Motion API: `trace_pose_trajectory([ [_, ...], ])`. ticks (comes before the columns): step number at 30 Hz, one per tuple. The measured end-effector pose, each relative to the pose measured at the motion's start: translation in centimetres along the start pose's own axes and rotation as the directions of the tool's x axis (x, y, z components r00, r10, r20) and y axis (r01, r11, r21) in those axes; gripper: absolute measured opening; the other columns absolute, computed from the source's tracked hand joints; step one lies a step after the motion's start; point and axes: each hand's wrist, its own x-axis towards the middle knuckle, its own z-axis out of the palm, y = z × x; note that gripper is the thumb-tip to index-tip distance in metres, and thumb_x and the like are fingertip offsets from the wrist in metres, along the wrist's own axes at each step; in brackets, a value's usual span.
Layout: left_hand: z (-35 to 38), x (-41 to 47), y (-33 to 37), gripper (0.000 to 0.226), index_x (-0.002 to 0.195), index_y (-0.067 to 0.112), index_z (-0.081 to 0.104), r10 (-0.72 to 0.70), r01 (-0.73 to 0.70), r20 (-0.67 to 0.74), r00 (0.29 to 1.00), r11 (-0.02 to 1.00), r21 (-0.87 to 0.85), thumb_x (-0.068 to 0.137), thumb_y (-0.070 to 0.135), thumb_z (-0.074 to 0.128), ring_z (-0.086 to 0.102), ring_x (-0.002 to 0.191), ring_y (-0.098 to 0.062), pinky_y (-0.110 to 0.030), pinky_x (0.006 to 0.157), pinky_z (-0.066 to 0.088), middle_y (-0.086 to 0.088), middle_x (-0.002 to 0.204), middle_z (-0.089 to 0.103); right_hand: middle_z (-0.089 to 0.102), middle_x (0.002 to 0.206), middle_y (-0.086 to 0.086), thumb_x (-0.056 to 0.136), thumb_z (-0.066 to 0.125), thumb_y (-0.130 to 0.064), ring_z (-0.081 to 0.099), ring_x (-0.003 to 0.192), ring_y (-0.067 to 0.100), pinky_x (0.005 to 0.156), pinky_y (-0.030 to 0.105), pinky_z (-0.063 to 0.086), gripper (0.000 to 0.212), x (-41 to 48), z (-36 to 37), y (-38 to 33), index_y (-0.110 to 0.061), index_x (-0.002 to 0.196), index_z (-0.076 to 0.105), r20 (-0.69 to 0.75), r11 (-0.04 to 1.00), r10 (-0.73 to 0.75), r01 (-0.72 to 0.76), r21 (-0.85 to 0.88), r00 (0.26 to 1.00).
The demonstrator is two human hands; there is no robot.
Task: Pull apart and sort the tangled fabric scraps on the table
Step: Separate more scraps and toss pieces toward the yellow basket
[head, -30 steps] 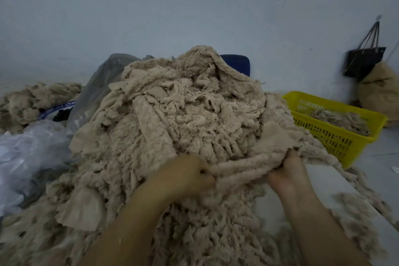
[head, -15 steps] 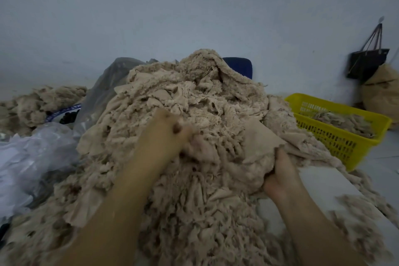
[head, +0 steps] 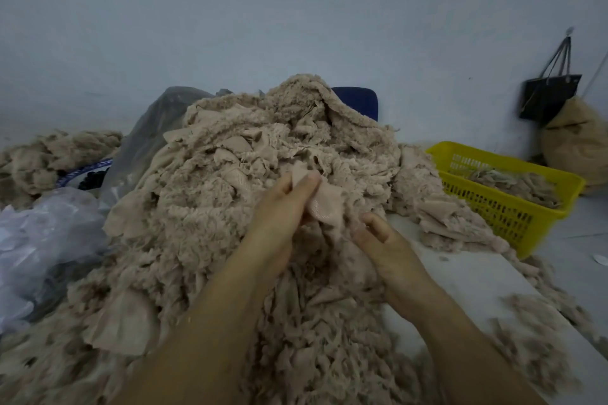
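Note:
A tall heap of tangled beige fabric scraps (head: 230, 194) covers most of the white table (head: 460, 276). At its near slope my left hand (head: 283, 210) pinches a flat beige scrap (head: 324, 204) between thumb and fingers and holds it up off the heap. My right hand (head: 381, 240) is just to the right of it, fingers curled into the scraps at the lower edge of that same piece. How much it grips is hidden by the fabric.
A yellow plastic basket (head: 513, 210) holding some scraps stands at the right. Clear plastic bags (head: 49, 240) lie at the left, with another scrap pile (head: 49, 158) behind them. A black bag (head: 549, 95) hangs on the wall above a beige sack (head: 579, 145). Loose scraps (head: 533, 316) litter the table's right edge.
My left hand has come right and down from the heap's upper slope and now holds up a single flat scrap. My right hand has shifted slightly left toward it.

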Motion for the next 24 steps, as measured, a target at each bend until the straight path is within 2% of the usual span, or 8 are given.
trace_pose_trajectory([
  [3, -1.3, 0.4, 1.2, 0.020, 0.105, 0.016, 0.068, -0.042, 0.038, -0.007, 0.999, 0.946, -0.321, 0.100, 0.030, 0.055, 0.068, 0.079, -0.015, -0.029, 0.064, 0.055, 0.001, 0.086, 0.074, 0.051, 0.064, -0.019, 0.091, 0.064, -0.041, 0.048, 0.058, 0.001, 0.057, 0.014, 0.038, 0.026, 0.1, -0.1, 0.0, -0.026, 0.071, 0.056, -0.033, 0.941, -0.072, 0.057, -0.333, 0.997],
  [5, -2.5, 0.5, 1.6, 0.020, 0.101, 0.013, 0.068, -0.050, 0.051, 0.013, 0.999, 0.894, -0.446, 0.098, 0.028, 0.055, 0.066, 0.068, -0.014, -0.029, 0.056, 0.052, -0.001, 0.078, 0.070, 0.048, 0.062, -0.021, 0.098, 0.060, -0.034, 0.047, 0.051, -0.003, 0.046, 0.010, 0.033, 0.023, 0.7, -0.7, 0.3, -0.028, 0.077, 0.052, -0.175, 0.855, -0.151, 0.039, -0.517, 0.973],
  [9, -3.7, -0.2, 1.4, 0.020, 0.063, 0.016, 0.074, -0.055, 0.125, 0.146, 0.988, 0.840, -0.528, 0.079, 0.024, 0.066, 0.057, 0.048, -0.011, -0.025, 0.052, 0.051, 0.000, 0.059, 0.062, 0.055, 0.091, -0.020, 0.101, 0.054, -0.029, 0.053, 0.064, -0.016, 0.047, 0.005, 0.037, 0.006, 1.1, -1.4, 0.4, -0.033, 0.104, 0.050, -0.329, 0.850, -0.252, 0.045, -0.525, 0.910],
  [11, -3.7, -0.3, 0.9, 0.008, 0.078, 0.010, 0.072, -0.058, 0.147, 0.185, 0.981, 0.846, -0.512, 0.080, 0.012, 0.065, 0.059, 0.046, -0.011, -0.022, 0.040, 0.047, -0.005, 0.065, 0.066, 0.057, 0.086, -0.017, 0.101, 0.053, -0.025, 0.054, 0.061, -0.009, 0.048, 0.010, 0.039, 0.012, 1.0, -1.3, 0.5, -0.037, 0.102, 0.050, -0.367, 0.882, -0.294, 0.103, -0.459, 0.883],
  [14, -3.5, -0.2, -0.2, 0.022, 0.110, 0.004, 0.060, -0.087, 0.152, 0.202, 0.975, 0.930, -0.334, 0.091, -0.004, 0.050, 0.070, 0.065, -0.018, -0.025, 0.055, 0.057, -0.014, 0.085, 0.073, 0.055, 0.068, -0.018, 0.101, 0.049, -0.016, 0.042, 0.049, 0.007, 0.047, 0.025, 0.037, 0.028, 0.9, -1.2, 0.5, -0.043, 0.092, 0.050, -0.368, 0.916, -0.307, 0.168, -0.364, 0.877],
  [16, -3.3, -0.3, -0.9, 0.014, 0.094, 0.001, 0.062, -0.090, 0.113, 0.203, 0.975, 0.988, -0.105, 0.090, 0.005, 0.049, 0.065, 0.071, -0.018, -0.026, 0.069, 0.056, -0.009, 0.075, 0.067, 0.053, 0.065, -0.017, 0.099, 0.049, -0.012, 0.038, 0.051, 0.011, 0.050, 0.032, 0.036, 0.037, 0.9, -1.1, 0.4, -0.047, 0.085, 0.051, -0.367, 0.933, -0.305, 0.198, -0.302, 0.879],
  [20, -1.3, -1.1, -1.8, 0.051, 0.060, 0.022, 0.051, -0.138, 0.042, 0.181, 0.974, 0.891, 0.452, 0.095, 0.058, 0.046, 0.048, 0.045, -0.006, -0.018, 0.047, 0.039, 0.009, 0.053, 0.055, 0.061, 0.083, -0.024, 0.100, 0.054, -0.014, 0.055, 0.067, -0.001, 0.064, 0.032, 0.047, 0.039, 0.9, -0.5, 0.2, -0.048, 0.081, 0.053, -0.361, 0.934, -0.339, 0.263, -0.243, 0.869],
  [24, -0.2, -1.4, -2.7, 0.039, 0.074, 0.030, 0.067, -0.114, 0.006, 0.206, 0.972, 0.887, 0.461, 0.085, 0.066, 0.058, 0.057, 0.052, 0.009, -0.007, 0.047, 0.039, 0.022, 0.057, 0.063, 0.061, 0.092, -0.025, 0.093, 0.056, -0.013, 0.056, 0.078, 0.004, 0.074, 0.039, 0.050, 0.034, 0.8, -0.1, 0.3, -0.046, 0.084, 0.053, -0.265, 0.918, -0.374, 0.315, -0.240, 0.889],
])
